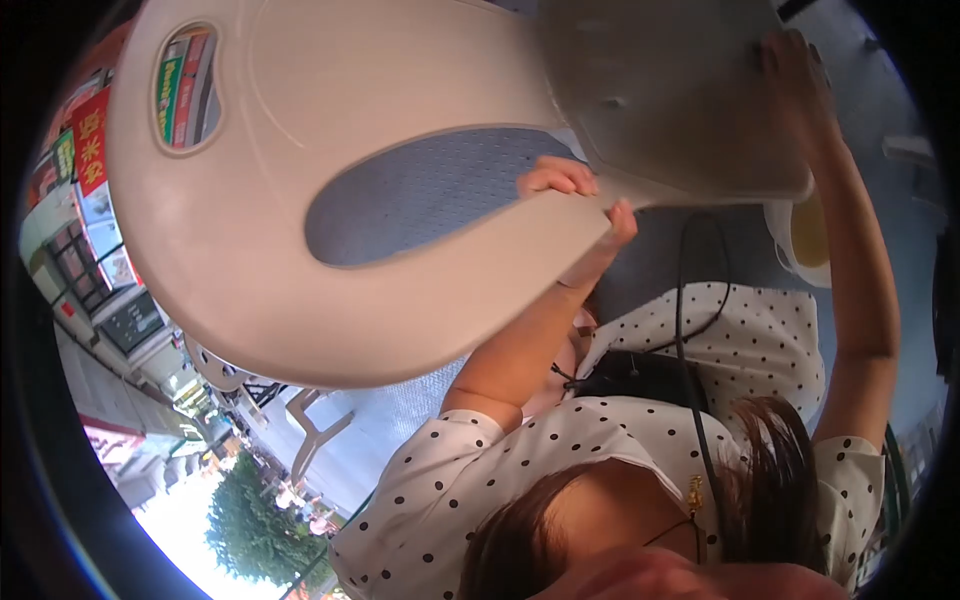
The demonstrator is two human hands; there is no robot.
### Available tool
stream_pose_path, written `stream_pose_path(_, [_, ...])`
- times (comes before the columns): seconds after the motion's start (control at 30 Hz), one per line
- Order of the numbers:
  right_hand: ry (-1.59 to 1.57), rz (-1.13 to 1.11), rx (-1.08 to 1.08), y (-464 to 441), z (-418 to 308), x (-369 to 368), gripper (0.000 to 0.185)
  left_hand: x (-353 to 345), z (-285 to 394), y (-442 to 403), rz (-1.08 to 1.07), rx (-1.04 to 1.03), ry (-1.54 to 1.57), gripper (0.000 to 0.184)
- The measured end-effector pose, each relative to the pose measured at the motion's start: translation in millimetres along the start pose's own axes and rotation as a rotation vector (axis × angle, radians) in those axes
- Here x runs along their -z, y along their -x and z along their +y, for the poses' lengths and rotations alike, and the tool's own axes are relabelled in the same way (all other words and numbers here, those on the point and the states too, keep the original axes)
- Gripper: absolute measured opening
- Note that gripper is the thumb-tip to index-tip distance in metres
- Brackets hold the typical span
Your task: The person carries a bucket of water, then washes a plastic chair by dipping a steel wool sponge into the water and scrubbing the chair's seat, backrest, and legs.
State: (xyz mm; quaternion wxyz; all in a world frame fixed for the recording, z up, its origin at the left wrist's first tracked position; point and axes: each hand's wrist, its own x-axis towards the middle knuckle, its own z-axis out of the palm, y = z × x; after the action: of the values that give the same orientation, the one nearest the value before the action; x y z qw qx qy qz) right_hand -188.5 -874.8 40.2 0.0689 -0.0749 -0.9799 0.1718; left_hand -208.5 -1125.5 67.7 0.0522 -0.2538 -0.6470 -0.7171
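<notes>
A beige plastic chair (240, 250) fills the upper part of the view, tilted, with its curved backrest and oval hand hole on the left. Its seat (680, 110) lies in shadow at the upper right. My left hand (580, 200) is closed round the narrow arm of the chair, fingers on one side and thumb on the other. At the seat's far right edge is my right hand (797, 85), its fingers bent over the rim; they are dim and slightly blurred. A pale bucket (780, 235) with yellowish content stands below the seat, partly hidden by it.
A black cable (682, 330) hangs down in front of my spotted clothing. Another beige chair (310, 430) stands on the grey floor at the left. Beyond it are shop signs (90, 140), a building front and a green tree (260, 520).
</notes>
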Motion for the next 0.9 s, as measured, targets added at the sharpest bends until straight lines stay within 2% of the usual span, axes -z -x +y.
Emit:
stream_pose_path(0.07, [0.060, 0.270, -0.061, 12, 30, -5, 0.025, 2, 0, 2, 0.003, -0.008, -0.010, 0.051])
stream_pose_path(0.13, [0.068, -0.083, 0.021, 34, -66, -21, 0.021, 7, -8, 2, 0.007, -0.009, -0.011, 0.055])
stream_pose_path(0.2, [-0.178, 0.030, 0.199, 41, -115, -9, 0.021, 11, -10, 2, 0.017, -0.012, 0.012, 0.059])
stream_pose_path(0.3, [0.191, -0.106, -0.087, 36, -52, 3, 0.020, 10, -4, -5, -0.003, 0.003, 0.065, 0.060])
stream_pose_path(0.4, [0.144, 0.244, -0.179, 27, 13, 42, 0.007, 5, -4, -3, 0.009, 0.000, 0.072, 0.063])
stream_pose_path(0.47, [0.180, 0.413, -0.058, 51, -21, -15, 0.029, 2, -7, -1, 0.065, -0.002, 0.109, 0.067])
stream_pose_path(0.53, [-0.058, 0.058, -0.021, 51, -96, -19, 0.028, 4, -7, -1, 0.068, 0.022, 0.098, 0.067])
stream_pose_path(0.63, [-0.159, 0.220, 0.044, 64, -73, -27, 0.028, 6, -11, 0, 0.033, 0.035, 0.068, 0.068])
stream_pose_path(0.67, [-0.051, 0.276, -0.001, 68, -44, -7, 0.027, 7, -11, -2, 0.020, 0.030, 0.055, 0.068])
stream_pose_path(0.7, [-0.069, 0.410, 0.012, 75, -6, -1, 0.024, 6, -12, -2, 0.008, 0.011, 0.056, 0.068])
stream_pose_path(0.73, [0.042, 0.540, -0.012, 82, 21, 10, 0.022, 7, -10, 1, 0.016, 0.011, 0.046, 0.069])
stream_pose_path(0.77, [-0.014, 0.597, -0.007, 76, 23, 24, 0.013, 7, -11, 2, 0.019, 0.009, 0.038, 0.069])
stream_pose_path(0.9, [-0.148, 0.757, -0.014, 19, 15, -7, 0.015, 25, -14, 0, -0.017, -0.035, -0.067, 0.059])
